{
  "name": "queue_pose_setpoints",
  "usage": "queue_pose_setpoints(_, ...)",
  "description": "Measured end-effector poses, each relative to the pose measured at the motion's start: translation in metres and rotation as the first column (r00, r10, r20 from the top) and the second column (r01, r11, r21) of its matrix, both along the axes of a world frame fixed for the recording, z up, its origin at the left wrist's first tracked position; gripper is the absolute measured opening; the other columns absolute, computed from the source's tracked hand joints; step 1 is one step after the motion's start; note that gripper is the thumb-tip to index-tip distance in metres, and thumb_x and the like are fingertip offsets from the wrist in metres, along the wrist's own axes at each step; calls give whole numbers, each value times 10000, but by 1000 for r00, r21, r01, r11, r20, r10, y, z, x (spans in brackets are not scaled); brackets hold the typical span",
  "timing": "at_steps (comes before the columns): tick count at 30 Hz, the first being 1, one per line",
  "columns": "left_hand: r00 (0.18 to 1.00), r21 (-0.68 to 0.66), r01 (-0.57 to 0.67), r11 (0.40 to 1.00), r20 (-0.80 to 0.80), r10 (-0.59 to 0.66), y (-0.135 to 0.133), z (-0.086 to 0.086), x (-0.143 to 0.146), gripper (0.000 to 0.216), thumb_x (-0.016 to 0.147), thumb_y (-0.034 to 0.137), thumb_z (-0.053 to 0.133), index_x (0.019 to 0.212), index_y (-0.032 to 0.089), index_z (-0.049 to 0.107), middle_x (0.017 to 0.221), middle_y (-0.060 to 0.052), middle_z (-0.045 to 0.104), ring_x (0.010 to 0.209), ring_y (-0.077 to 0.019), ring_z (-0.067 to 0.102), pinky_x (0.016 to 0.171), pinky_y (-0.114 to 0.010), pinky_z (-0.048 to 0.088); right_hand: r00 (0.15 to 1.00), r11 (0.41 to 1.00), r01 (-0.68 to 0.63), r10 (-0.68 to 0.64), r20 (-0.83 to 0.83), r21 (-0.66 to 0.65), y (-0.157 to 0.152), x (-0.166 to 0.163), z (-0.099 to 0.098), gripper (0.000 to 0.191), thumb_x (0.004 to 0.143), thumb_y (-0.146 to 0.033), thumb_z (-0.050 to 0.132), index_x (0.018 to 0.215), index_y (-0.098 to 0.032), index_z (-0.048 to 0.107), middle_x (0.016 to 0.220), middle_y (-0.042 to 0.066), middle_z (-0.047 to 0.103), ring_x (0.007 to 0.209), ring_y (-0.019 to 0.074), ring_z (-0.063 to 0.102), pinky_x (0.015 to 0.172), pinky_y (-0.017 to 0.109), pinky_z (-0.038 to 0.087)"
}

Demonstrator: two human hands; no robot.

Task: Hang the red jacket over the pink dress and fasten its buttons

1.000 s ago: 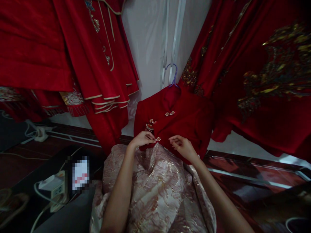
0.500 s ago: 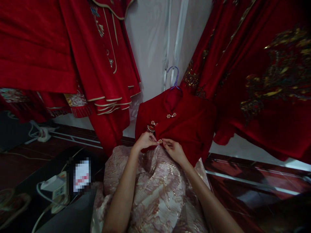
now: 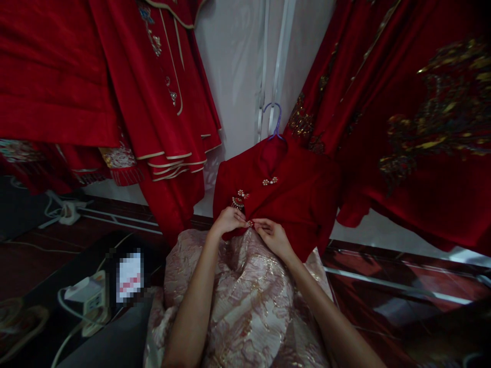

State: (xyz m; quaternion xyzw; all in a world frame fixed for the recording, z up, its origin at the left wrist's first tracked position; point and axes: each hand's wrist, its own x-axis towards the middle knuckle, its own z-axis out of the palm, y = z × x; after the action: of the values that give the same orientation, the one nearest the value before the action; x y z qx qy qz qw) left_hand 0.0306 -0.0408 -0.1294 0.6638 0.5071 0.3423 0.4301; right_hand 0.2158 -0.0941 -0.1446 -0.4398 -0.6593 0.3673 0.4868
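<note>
A red velvet jacket hangs on a purple hanger in front of me, over a pale pink brocade skirt. Pearl clasps run down its front: one near the collar, one lower left. My left hand and my right hand meet at a third pearl clasp at the jacket's hem. Both hands pinch the fabric and the clasp between fingertips.
Red embroidered gowns hang at the left and the right, close on both sides. A white wall panel stands behind. A power strip with cables lies on the dark floor at lower left. Another white plug and cable lies further left.
My right hand has moved left to join my left hand at the lowest clasp. The fingers of both hands have closed on it.
</note>
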Motion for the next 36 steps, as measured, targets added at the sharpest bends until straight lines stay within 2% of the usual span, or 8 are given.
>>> queue_pose_setpoints(7, 999, -154, 20, 988, 48, -13, -1, -4, -1, 267, 522, 269, 775, 706, 113, 660, 635, -57, 673, 553, -135, 608, 556, -253, 483, 1000, 1000, -4, 4, -9, -12, -2, -1, 2, 268, 774, -260, 569, 1012, -148, 624, 958, 75, 682, 827, 140, 650, 801, 282, 526)
queue_pose_setpoints(14, 945, -1, 326, 946, 45, -325, -17, 22, -3, 239, 627, 313, 724, 767, 123, 690, 763, -56, 695, 713, -125, 620, 705, -231, 475, 996, 998, 55, -56, 67, 20, -5, -4, 1, 263, 706, -250, 632, 950, -158, 600, 833, 48, 641, 751, 131, 605, 702, 252, 516)
queue_pose_setpoints(17, 968, 14, 124, 992, 219, -125, -15, 24, 0, 336, 667, 414, 698, 832, 123, 664, 799, -62, 678, 703, -123, 611, 678, -244, 488, 988, 995, 91, -97, 118, 51, -6, -5, 1, 209, 720, -298, 629, 875, -160, 599, 765, 34, 624, 691, 129, 586, 660, 249, 503)
queue_pose_setpoints(19, 910, -1, -52, 999, 412, 48, -10, 22, 6, 373, 703, 453, 664, 890, 131, 639, 848, -66, 671, 720, -120, 612, 689, -253, 497, 987, 994, 96, -102, 123, 57, -6, -5, 1, 203, 738, -326, 619, 852, -159, 601, 757, 37, 628, 681, 130, 586, 654, 249, 498)
queue_pose_setpoints(23, 637, -106, -134, 985, 752, 168, -1, 18, 23, 317, 736, 388, 664, 909, 123, 640, 972, -92, 672, 805, -110, 618, 800, -260, 484, 994, 998, 55, -55, 93, 8, -4, 1, 5, 220, 746, -353, 620, 848, -158, 607, 774, 44, 649, 690, 131, 606, 677, 251, 503)
queue_pose_setpoints(27, 422, -259, -103, 960, 863, 278, 3, 18, 38, 248, 724, 281, 692, 909, 120, 657, 1066, -100, 660, 801, -91, 618, 767, -220, 475, 991, 993, -104, 108, 76, -53, -6, 16, 24, 259, 753, -375, 622, 876, -147, 620, 805, 50, 659, 739, 133, 616, 708, 257, 504)
queue_pose_setpoints(30, 400, -266, -97, 959, 872, 283, 2, 19, 43, 258, 748, 292, 668, 955, 138, 665, 1131, -92, 643, 855, -98, 624, 766, -206, 474, 967, 967, -236, 244, 76, -94, -12, 26, 41, 271, 763, -391, 616, 877, -146, 627, 803, 44, 663, 728, 124, 616, 699, 254, 503)
queue_pose_setpoints(36, 498, -229, -162, 960, 821, 280, -2, 19, 44, 339, 681, 343, 719, 936, 123, 687, 1077, -109, 669, 880, -121, 634, 769, -217, 462, 946, 945, -300, 312, 87, -132, -18, 31, 52, 271, 766, -392, 617, 875, -144, 632, 804, 43, 670, 721, 125, 620, 685, 258, 501)
